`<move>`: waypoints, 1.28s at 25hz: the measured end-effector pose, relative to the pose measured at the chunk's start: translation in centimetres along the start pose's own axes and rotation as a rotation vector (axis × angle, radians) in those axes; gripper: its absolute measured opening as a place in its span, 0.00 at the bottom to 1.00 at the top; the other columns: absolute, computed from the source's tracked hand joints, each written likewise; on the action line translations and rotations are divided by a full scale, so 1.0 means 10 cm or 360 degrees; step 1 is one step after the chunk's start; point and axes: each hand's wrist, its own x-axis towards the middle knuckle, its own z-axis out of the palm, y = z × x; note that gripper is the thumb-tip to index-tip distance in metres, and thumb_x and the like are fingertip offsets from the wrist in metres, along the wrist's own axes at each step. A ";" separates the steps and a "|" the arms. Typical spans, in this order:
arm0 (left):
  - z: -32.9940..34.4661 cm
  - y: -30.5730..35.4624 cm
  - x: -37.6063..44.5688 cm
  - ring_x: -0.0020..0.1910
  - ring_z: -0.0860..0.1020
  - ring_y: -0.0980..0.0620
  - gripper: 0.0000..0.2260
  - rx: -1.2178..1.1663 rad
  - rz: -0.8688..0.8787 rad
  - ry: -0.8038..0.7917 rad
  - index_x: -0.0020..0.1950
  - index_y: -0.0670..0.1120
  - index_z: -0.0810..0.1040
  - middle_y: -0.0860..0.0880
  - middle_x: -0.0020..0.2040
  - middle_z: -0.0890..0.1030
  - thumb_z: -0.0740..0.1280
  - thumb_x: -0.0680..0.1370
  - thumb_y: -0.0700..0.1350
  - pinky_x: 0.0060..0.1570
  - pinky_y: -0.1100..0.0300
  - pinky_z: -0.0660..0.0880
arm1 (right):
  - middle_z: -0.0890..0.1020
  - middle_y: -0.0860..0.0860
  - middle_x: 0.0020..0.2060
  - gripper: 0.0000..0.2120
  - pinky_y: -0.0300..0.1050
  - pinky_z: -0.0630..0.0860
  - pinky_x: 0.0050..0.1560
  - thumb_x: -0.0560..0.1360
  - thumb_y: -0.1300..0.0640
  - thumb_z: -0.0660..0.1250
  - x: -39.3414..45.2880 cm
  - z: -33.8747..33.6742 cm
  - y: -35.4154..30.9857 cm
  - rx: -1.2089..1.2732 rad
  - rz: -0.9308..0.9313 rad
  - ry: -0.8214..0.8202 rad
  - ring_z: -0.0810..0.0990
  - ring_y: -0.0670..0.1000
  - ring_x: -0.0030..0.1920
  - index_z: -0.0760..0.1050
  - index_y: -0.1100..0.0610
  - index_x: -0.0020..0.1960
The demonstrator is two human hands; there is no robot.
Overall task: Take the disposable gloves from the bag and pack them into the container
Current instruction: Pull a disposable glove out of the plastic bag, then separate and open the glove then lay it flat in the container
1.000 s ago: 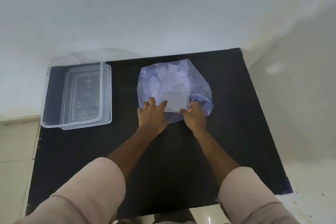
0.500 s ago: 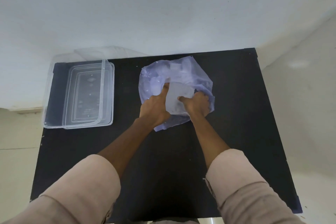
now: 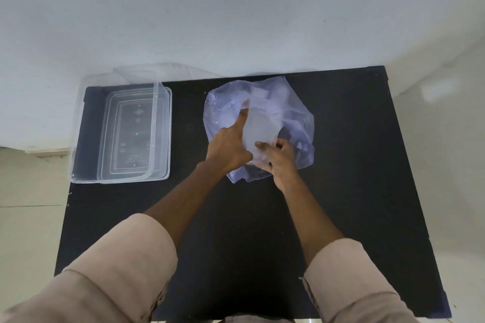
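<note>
A translucent bluish plastic bag (image 3: pixel 294 113) lies on the black table (image 3: pixel 354 165), near its far edge. A flat, pale stack of disposable gloves (image 3: pixel 262 126) shows at the bag's mouth. My left hand (image 3: pixel 228 149) reaches into the bag with its fingers stretched out, the index finger along the stack's left edge; the other fingers are hidden under the film. My right hand (image 3: pixel 282 162) pinches the stack's near corner, thumb on top, with bag film bunched under it. The clear rectangular container (image 3: pixel 78 126) stands at the table's far left.
A clear lid (image 3: pixel 136 134) lies flat against the container's right side, overlapping it. A pale wall runs behind the table, and light floor tiles show to the left and right. My two sleeves fill the bottom of the view.
My left hand has pushed deeper into the bag, fingers now extended. The glove stack has slid further out toward the mouth, and my right hand has shifted onto its near corner.
</note>
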 end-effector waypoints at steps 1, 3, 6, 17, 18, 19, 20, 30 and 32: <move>0.00 -0.03 0.02 0.55 0.76 0.48 0.35 -0.0063 -0.0016 0.0015 0.78 0.56 0.46 0.45 0.64 0.73 0.64 0.78 0.53 0.42 0.66 0.74 | 0.81 0.57 0.53 0.15 0.52 0.81 0.51 0.72 0.58 0.74 0.00 0.00 0.03 0.0017 0.0090 0.0008 0.81 0.55 0.50 0.75 0.61 0.55; -0.04 -0.06 0.00 0.52 0.77 0.49 0.38 -0.0015 -0.0026 0.0018 0.78 0.57 0.46 0.46 0.58 0.74 0.68 0.77 0.49 0.36 0.67 0.71 | 0.79 0.65 0.59 0.09 0.44 0.81 0.46 0.78 0.62 0.64 0.02 -0.01 -0.03 0.0253 0.0265 -0.0093 0.81 0.51 0.44 0.74 0.63 0.58; -0.12 -0.10 -0.07 0.51 0.79 0.42 0.44 0.0219 0.0037 -0.0002 0.79 0.56 0.46 0.40 0.59 0.77 0.71 0.73 0.42 0.42 0.54 0.78 | 0.72 0.66 0.65 0.14 0.46 0.79 0.56 0.83 0.59 0.53 -0.08 -0.22 -0.14 0.0249 0.0310 -0.0078 0.80 0.53 0.53 0.68 0.62 0.66; -0.10 -0.46 -0.61 0.65 0.70 0.39 0.35 0.0680 0.0326 0.0192 0.77 0.55 0.58 0.41 0.66 0.69 0.71 0.72 0.50 0.63 0.40 0.69 | 0.82 0.54 0.30 0.07 0.40 0.80 0.31 0.75 0.69 0.66 -1.45 -0.62 0.76 0.0283 0.0371 -0.0094 0.81 0.47 0.29 0.78 0.63 0.38; -0.05 -0.58 -0.82 0.64 0.70 0.41 0.31 0.0505 0.0347 0.0315 0.74 0.54 0.65 0.42 0.66 0.69 0.70 0.72 0.48 0.63 0.41 0.69 | 0.81 0.54 0.30 0.07 0.40 0.80 0.31 0.75 0.68 0.67 -1.58 -0.58 0.89 0.0274 0.0371 -0.0003 0.81 0.48 0.30 0.77 0.63 0.39; 0.02 -0.74 -1.05 0.63 0.71 0.42 0.27 0.0296 0.0330 0.0401 0.71 0.53 0.69 0.43 0.65 0.70 0.70 0.73 0.46 0.61 0.42 0.71 | 0.81 0.55 0.31 0.06 0.40 0.79 0.30 0.74 0.68 0.67 -1.69 -0.53 1.02 0.0248 0.0345 0.0081 0.80 0.49 0.30 0.77 0.63 0.38; 0.12 -0.90 -1.30 0.61 0.72 0.44 0.22 0.0058 0.0262 0.0430 0.67 0.53 0.71 0.45 0.63 0.71 0.69 0.73 0.45 0.60 0.45 0.72 | 0.81 0.55 0.31 0.07 0.40 0.79 0.30 0.74 0.68 0.68 -1.78 -0.48 1.14 0.0218 0.0319 0.0145 0.80 0.49 0.31 0.77 0.63 0.38; 0.51 -1.72 -2.47 0.46 0.81 0.43 0.22 -0.1571 -0.1199 -0.0332 0.56 0.42 0.79 0.41 0.49 0.83 0.57 0.80 0.59 0.44 0.51 0.78 | 0.80 0.54 0.25 0.06 0.37 0.74 0.25 0.73 0.65 0.70 -2.30 -0.13 2.01 -0.0250 0.0186 0.0231 0.76 0.50 0.26 0.79 0.64 0.37; 0.43 -1.83 -2.52 0.42 0.81 0.45 0.15 -0.1478 -0.1071 -0.0308 0.57 0.40 0.79 0.41 0.47 0.83 0.62 0.80 0.50 0.43 0.53 0.79 | 0.81 0.54 0.29 0.05 0.38 0.76 0.28 0.74 0.63 0.71 -2.33 -0.06 2.06 -0.0369 0.0199 0.0240 0.78 0.50 0.29 0.79 0.64 0.40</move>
